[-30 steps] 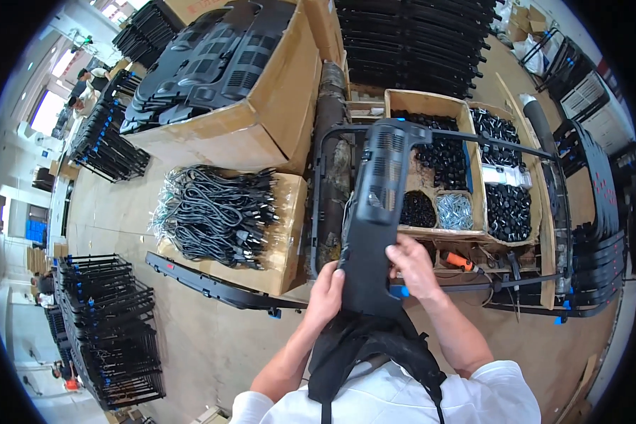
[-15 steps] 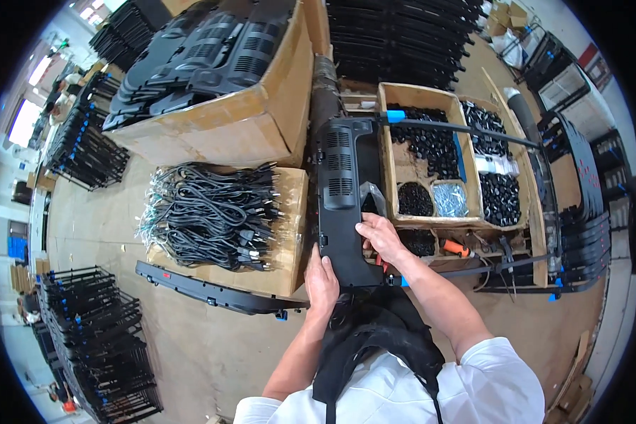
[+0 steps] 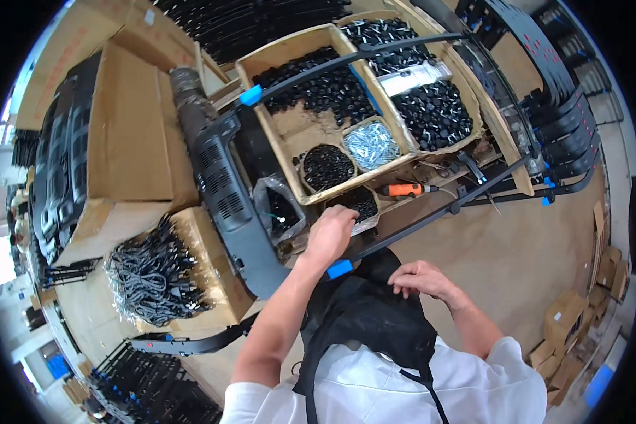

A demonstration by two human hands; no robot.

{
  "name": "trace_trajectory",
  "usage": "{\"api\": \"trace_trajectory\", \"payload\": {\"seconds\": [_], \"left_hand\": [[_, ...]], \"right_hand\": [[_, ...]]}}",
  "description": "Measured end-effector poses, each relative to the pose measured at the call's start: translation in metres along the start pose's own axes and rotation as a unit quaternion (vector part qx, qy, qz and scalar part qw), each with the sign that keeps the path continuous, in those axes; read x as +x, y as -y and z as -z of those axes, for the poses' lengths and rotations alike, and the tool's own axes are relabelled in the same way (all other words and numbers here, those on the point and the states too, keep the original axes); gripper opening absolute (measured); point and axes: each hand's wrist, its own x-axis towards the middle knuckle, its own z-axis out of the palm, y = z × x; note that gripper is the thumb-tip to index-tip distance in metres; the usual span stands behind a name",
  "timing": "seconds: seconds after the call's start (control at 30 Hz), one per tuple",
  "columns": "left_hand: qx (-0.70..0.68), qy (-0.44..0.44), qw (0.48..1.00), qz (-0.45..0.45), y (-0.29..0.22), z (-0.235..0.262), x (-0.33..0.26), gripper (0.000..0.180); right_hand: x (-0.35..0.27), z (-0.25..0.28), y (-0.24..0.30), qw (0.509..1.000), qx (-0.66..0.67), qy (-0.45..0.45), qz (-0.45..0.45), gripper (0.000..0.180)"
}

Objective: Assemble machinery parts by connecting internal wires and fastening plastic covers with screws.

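My left hand point(image 3: 329, 234) hangs over the near edge of a small bin of black screws point(image 3: 364, 204), its fingers bent down and bunched, their tips partly hidden. Off to the right, my right hand point(image 3: 424, 278) is held before the black apron point(image 3: 374, 318) with fingers curled together; whatever they may hold does not show. To the left of my left hand lies a long black plastic cover point(image 3: 226, 198) with vent slots, fitted along a black tube frame point(image 3: 403, 230) with blue end pieces. Neither hand touches the cover.
Beyond the frame, a divided wooden box point(image 3: 300, 187) holds black caps, black screws and silver screws point(image 3: 372, 146). An orange-handled power tool point(image 3: 405, 189) lies near it. Bundled black cables point(image 3: 155, 275) rest on a carton at left, beside a large carton point(image 3: 131, 127) of covers.
Both hands have left the black cover. My left hand has moved to the small screw bin and my right hand back toward the apron. The view has turned to the right.
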Motion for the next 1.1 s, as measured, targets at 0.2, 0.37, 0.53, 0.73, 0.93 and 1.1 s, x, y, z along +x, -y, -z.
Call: {"api": "trace_trajectory", "payload": {"seconds": [0.2, 0.37, 0.53, 0.73, 0.93, 1.1], "left_hand": [[0.231, 0.225, 0.945, -0.055, 0.046, -0.082, 0.078, 0.052], [0.292, 0.369, 0.882, -0.021, 0.044, -0.09, 0.095, 0.049], [0.262, 0.415, 0.869, -0.056, 0.05, -0.092, 0.112, 0.032], [0.182, 0.36, 0.914, -0.036, 0.082, -0.095, 0.101, 0.025], [-0.043, 0.315, 0.922, 0.223, 0.053, -0.086, 0.108, 0.033], [-0.097, 0.29, 0.876, 0.373, 0.054, -0.087, 0.112, 0.03]], "right_hand": [[0.048, 0.084, -0.068, 0.953, 0.136, -0.271, -0.018, 0.026], [0.137, 0.113, -0.07, 0.867, 0.321, -0.35, 0.148, 0.029], [0.214, 0.142, -0.037, 0.803, 0.445, -0.369, 0.145, 0.035], [0.245, 0.164, -0.006, 0.787, 0.361, -0.5, 0.008, 0.029], [0.206, 0.188, -0.03, 0.801, 0.395, -0.417, 0.17, 0.019], [0.15, 0.186, -0.019, 0.829, 0.496, -0.208, 0.152, 0.04]]}}
